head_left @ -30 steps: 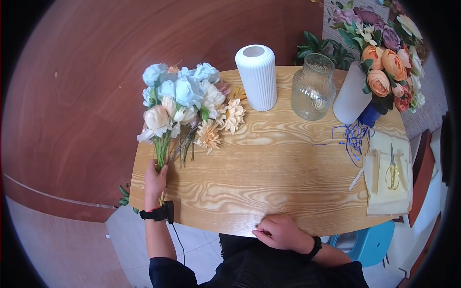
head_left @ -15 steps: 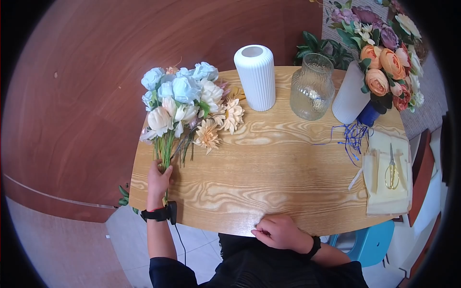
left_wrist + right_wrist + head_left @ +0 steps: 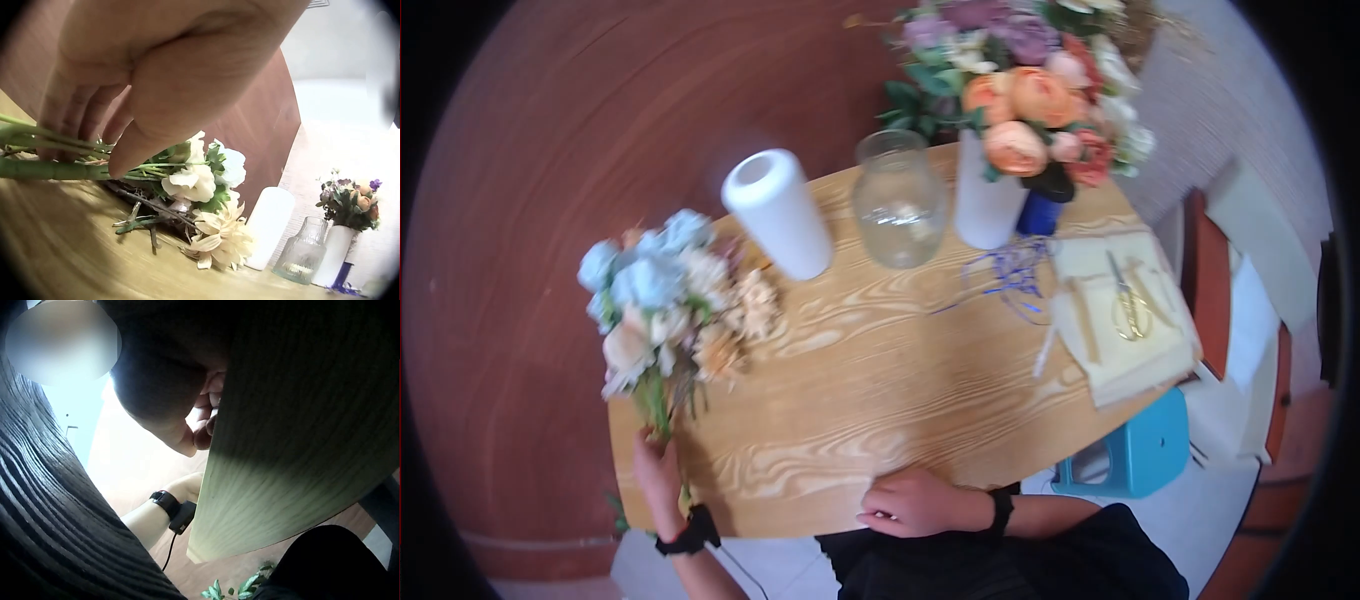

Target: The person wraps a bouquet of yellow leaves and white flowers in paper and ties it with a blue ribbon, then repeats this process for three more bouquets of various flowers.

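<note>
At the table's left side my left hand (image 3: 660,470) grips the green stems (image 3: 62,169) of a bunch of flowers, fingers on one side and thumb on the other. Pale blue roses (image 3: 650,280) and a cream peony (image 3: 628,345) top the bunch, which lies on the wooden table. Peach daisy-like flowers (image 3: 219,237) with brown stems lie right beside it. My right hand (image 3: 915,500) rests at the front table edge with loosely curled fingers, holding nothing; in the right wrist view the tabletop partly hides its fingers.
A white ribbed vase (image 3: 780,215), a clear glass vase (image 3: 900,205) and a white vase of mixed flowers (image 3: 990,195) line the back. Blue ribbon (image 3: 1010,270) lies tangled before them. Gold-handled scissors (image 3: 1132,310) rest on cream wrapping sheets (image 3: 1120,375); a blue stool (image 3: 1145,450) stands below.
The head view has swung right, so the table sits further left and tilted. Between the earlier frames my left hand shifted slightly along the stems; my right hand stays at the edge.
</note>
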Demonstrator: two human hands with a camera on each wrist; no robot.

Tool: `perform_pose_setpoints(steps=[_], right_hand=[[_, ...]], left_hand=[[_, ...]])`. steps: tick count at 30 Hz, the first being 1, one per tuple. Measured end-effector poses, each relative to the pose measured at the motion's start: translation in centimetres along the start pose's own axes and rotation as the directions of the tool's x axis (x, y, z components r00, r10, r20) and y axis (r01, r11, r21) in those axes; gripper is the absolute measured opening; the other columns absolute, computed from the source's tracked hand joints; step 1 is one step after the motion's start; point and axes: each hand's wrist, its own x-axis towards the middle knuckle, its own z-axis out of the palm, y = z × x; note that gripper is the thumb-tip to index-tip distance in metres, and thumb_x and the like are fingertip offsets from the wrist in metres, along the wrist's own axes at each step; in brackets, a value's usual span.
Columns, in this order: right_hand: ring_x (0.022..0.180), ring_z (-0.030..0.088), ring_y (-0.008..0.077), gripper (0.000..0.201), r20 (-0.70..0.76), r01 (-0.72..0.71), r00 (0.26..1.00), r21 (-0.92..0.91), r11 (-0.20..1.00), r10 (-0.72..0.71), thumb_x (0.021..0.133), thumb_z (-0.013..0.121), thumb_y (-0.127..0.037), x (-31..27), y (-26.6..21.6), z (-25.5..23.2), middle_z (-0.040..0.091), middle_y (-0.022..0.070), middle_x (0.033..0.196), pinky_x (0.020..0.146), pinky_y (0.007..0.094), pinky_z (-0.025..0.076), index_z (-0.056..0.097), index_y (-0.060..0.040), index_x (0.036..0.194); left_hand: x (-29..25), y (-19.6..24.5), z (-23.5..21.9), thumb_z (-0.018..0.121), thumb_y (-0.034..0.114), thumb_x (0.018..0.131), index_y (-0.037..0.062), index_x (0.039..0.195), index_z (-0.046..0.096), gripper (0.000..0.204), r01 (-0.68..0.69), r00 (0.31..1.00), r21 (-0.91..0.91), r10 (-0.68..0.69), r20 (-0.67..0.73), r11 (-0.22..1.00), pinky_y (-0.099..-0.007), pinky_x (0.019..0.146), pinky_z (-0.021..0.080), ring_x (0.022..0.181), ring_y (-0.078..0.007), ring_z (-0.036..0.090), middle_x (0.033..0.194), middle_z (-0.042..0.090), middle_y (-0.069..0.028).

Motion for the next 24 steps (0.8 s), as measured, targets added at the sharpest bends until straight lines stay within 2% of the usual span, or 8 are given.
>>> perform_pose_setpoints(steps=[1, 4, 7, 10, 16, 19, 20, 24], right_hand=[[0.058, 0.058, 0.0267, 0.020, 0.000, 0.015, 1.000, 0.002, 1.000, -0.015, 0.086, 0.067, -0.021, -0.1, 0.1, 0.0, 0.055, 0.0072, 0.064, 0.053, 0.0377, 0.047, 0.055, -0.0084, 0.076], [0.057, 0.056, 0.0268, 0.021, -0.040, 0.045, 0.998, 0.046, 0.998, -0.043, 0.087, 0.067, -0.018, -0.2, 0.1, 0.0, 0.051, 0.0067, 0.063, 0.051, 0.0374, 0.045, 0.053, -0.0079, 0.075], [0.060, 0.057, 0.0280, 0.021, -0.013, 0.018, 1.000, 0.017, 1.000, -0.018, 0.088, 0.064, -0.020, -0.3, -0.1, -0.1, 0.053, 0.0080, 0.064, 0.054, 0.0392, 0.045, 0.052, -0.0078, 0.077], [0.062, 0.058, 0.0293, 0.021, 0.003, 0.002, 1.000, 0.005, 1.000, -0.002, 0.089, 0.063, -0.021, -0.4, 0.0, 0.2, 0.054, 0.0092, 0.065, 0.055, 0.0401, 0.046, 0.051, -0.0079, 0.077], [0.060, 0.057, 0.0291, 0.023, -0.021, 0.023, 0.999, -0.036, 0.999, -0.024, 0.089, 0.064, -0.021, -0.5, 0.1, 0.6, 0.053, 0.0088, 0.064, 0.053, 0.0394, 0.046, 0.051, -0.0077, 0.075], [0.061, 0.057, 0.0308, 0.024, -0.031, 0.016, 0.999, -0.049, 0.999, -0.017, 0.089, 0.063, -0.023, -0.6, 0.0, 0.9, 0.053, 0.0100, 0.064, 0.054, 0.0404, 0.046, 0.051, -0.0073, 0.076], [0.062, 0.058, 0.0320, 0.024, -0.030, 0.004, 1.000, -0.053, 0.999, -0.006, 0.089, 0.061, -0.024, -0.6, -0.1, 0.9, 0.054, 0.0109, 0.064, 0.055, 0.0413, 0.046, 0.050, -0.0070, 0.076], [0.065, 0.060, 0.0313, 0.022, 0.046, -0.107, 0.993, -0.062, 0.992, 0.110, 0.088, 0.063, -0.025, -0.8, -0.7, 0.3, 0.058, 0.0106, 0.068, 0.057, 0.0410, 0.047, 0.053, -0.0071, 0.080]], left_hand=[[-0.2, 1.3, -0.6, 0.068, 0.008, 0.081, 0.0026, 0.121, 0.055, 0.042, 0.083, 0.995, 0.008, -0.083, 0.056, 0.997, -0.0367, 0.065, 0.048, 0.071, -0.0224, 0.059, 0.080, 0.062, -0.0116], [-1.0, 1.0, -0.6, 0.068, 0.005, 0.082, 0.0001, 0.123, 0.053, 0.044, -0.021, 0.999, 0.126, 0.026, -0.046, 0.992, -0.0350, 0.069, 0.048, 0.081, -0.0216, 0.060, 0.091, 0.061, -0.0138], [-2.8, 4.8, -1.7, 0.067, 0.006, 0.085, -0.0020, 0.124, 0.053, 0.042, -0.214, 0.937, 0.277, 0.277, -0.213, 0.937, -0.0330, 0.073, 0.049, 0.092, -0.0204, 0.059, 0.100, 0.061, -0.0130], [-5.2, 8.6, -1.8, 0.065, 0.006, 0.088, -0.0028, 0.122, 0.054, 0.036, -0.123, 0.989, -0.216, 0.102, -0.109, 0.969, -0.0316, 0.075, 0.050, 0.093, -0.0195, 0.060, 0.100, 0.062, -0.0098], [-10.5, 13.3, 2.7, 0.065, 0.007, 0.091, 0.0004, 0.111, 0.062, 0.021, 0.030, 0.955, -0.477, 0.116, 0.274, 0.878, -0.0253, 0.075, 0.048, 0.084, -0.0112, 0.057, 0.094, 0.061, -0.0032], [-12.6, 12.7, 6.3, 0.069, 0.011, 0.087, -0.0012, 0.101, 0.065, 0.019, 0.065, 0.955, -0.559, 0.111, 0.276, 0.827, -0.0277, 0.071, 0.048, 0.077, -0.0146, 0.058, 0.089, 0.062, -0.0068], [-13.2, 13.7, 6.5, 0.069, 0.010, 0.086, -0.0010, 0.097, 0.066, 0.015, -0.067, 0.963, -0.467, 0.180, 0.203, 0.882, -0.0286, 0.069, 0.047, 0.074, -0.0163, 0.057, 0.084, 0.061, -0.0080], [-14.6, 15.2, 7.5, 0.068, 0.006, 0.083, 0.0010, 0.087, 0.064, 0.007, -0.324, 0.925, -0.407, 0.376, 0.052, 0.854, -0.0359, 0.074, 0.047, 0.078, -0.0266, 0.058, 0.084, 0.065, -0.0123]])
